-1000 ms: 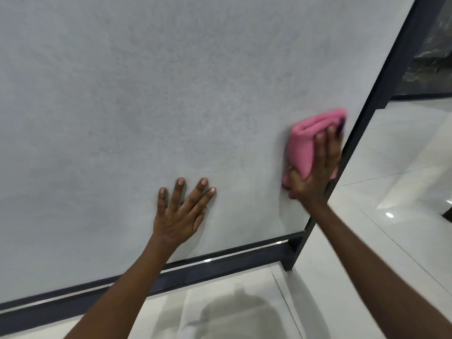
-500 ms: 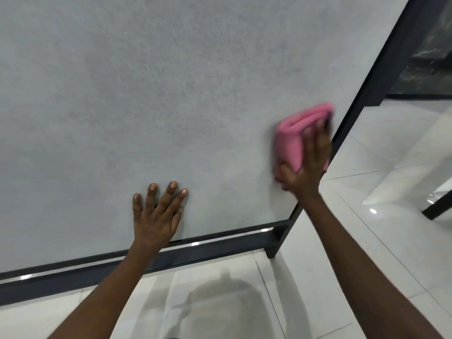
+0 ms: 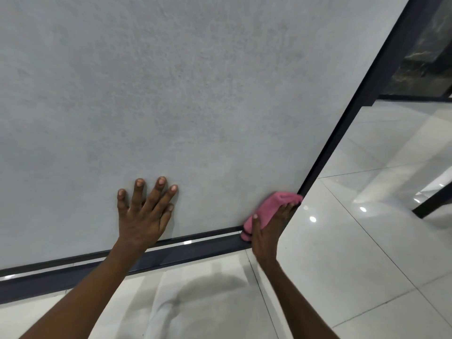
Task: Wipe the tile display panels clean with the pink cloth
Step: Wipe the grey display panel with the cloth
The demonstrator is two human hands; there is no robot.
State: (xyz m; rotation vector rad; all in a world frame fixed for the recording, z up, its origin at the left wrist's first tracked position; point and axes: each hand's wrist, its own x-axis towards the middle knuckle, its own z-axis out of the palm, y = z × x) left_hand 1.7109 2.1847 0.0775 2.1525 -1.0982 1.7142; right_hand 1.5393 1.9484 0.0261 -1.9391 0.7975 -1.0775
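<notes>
Right hand (image 3: pixel 267 228) gripping pink cloth (image 3: pixel 270 211) at panel (image 3: pixel 171 94) lower-right corner, cloth slanting up-right, left hand (image 3: pixel 143 216) spread flat

I've brought my right hand (image 3: pixel 267 231) and the pink cloth (image 3: pixel 269 211) down the grey tile panel (image 3: pixel 171 94) from mid-height near its right edge to the bottom right corner, where the cloth now touches the dark frame (image 3: pixel 195 248).

Two hands, left (image 3: pixel 143 216) and right (image 3: pixel 267 231); one pink cloth (image 3: pixel 266 211); one large grey tile panel (image 3: pixel 171 94); one dark frame (image 3: pixel 195 248); one glossy floor (image 3: pixel 354 241).
</notes>
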